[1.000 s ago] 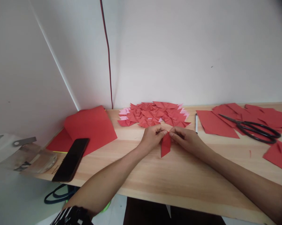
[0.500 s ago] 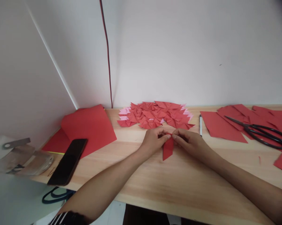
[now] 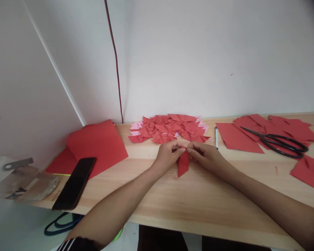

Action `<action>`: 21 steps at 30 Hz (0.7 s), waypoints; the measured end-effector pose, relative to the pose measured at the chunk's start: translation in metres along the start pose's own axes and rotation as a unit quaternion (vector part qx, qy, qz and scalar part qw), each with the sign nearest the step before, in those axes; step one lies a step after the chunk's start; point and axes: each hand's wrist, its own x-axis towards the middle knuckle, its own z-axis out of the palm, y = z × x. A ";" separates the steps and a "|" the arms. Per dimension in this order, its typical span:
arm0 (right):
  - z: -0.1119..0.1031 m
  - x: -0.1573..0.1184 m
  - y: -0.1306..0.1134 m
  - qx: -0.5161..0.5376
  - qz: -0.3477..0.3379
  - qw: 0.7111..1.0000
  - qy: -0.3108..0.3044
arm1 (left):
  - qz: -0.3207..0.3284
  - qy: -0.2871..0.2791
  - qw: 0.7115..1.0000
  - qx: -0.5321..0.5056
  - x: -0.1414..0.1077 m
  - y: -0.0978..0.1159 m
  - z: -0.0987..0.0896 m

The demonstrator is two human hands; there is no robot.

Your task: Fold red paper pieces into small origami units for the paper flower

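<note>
A folded strip of red paper (image 3: 183, 166) hangs between my two hands, its slanted lower end pointing down over the wooden table (image 3: 198, 202). My left hand (image 3: 169, 153) pinches its upper left edge between thumb and fingers. From the other side, my right hand (image 3: 204, 154) grips the top corner with thumb and fingertips. The uppermost part of the paper is hidden by my fingers. Just beyond my hands lies a pile of folded red and pink paper pieces (image 3: 169, 128).
To the right are a white marker (image 3: 216, 138), red paper squares (image 3: 237, 137) and black-handled scissors (image 3: 282, 142). Large red sheets (image 3: 99, 146), a black phone (image 3: 74, 183) and a clear plastic container (image 3: 39, 183) sit on the left. A wall (image 3: 177, 59) rises behind the table.
The camera view has shifted slightly, so things on the right appear further left. Both hands keep their pinch on the folded red paper, nearly unchanged.
</note>
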 end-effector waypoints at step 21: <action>0.002 -0.004 -0.005 -0.021 0.015 1.000 0.012 | 0.004 0.016 1.000 0.006 -0.005 0.005 0.005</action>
